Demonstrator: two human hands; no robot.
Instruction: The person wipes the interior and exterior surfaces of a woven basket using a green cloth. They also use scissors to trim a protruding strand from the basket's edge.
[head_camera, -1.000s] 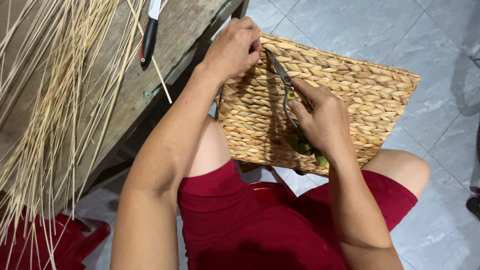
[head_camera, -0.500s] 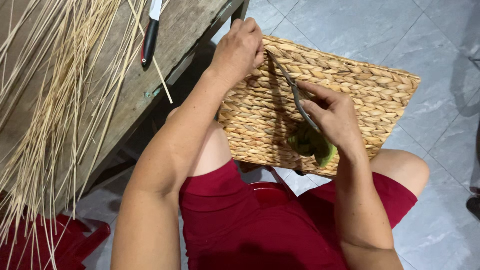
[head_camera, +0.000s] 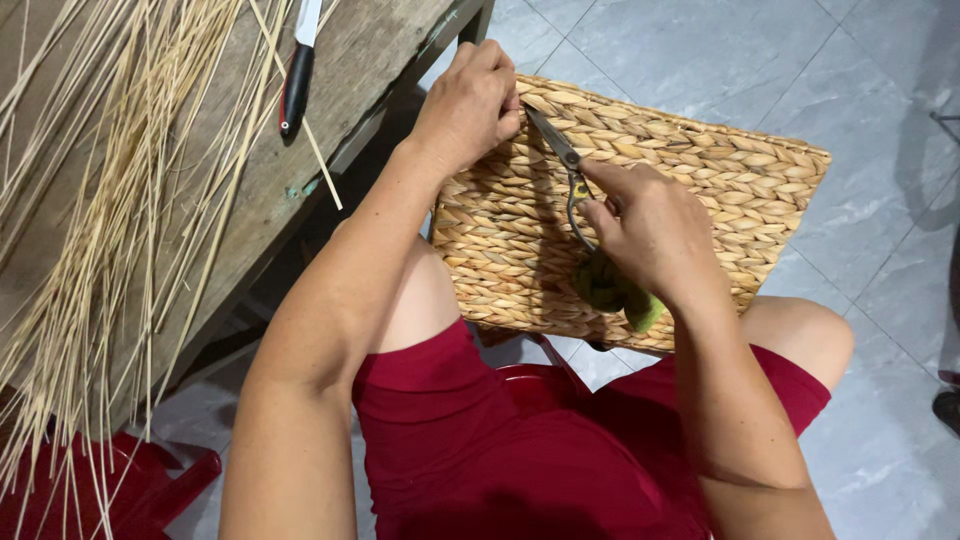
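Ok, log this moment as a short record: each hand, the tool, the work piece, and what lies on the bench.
left hand: grips the upper left corner of the woven panel
right hand: holds the scissors by their green-wrapped handles
scissors: blades point at the corner by the left hand; open or closed cannot be told
woven panel: flat, braided straw, resting across the knees
bench: worn wood, at the left
straw stalks: loose bundle on the bench
knife: black handle, on the bench

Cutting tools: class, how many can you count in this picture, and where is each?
2. The scissors are in the right hand over the woven basket; a knife lies on the wooden table.
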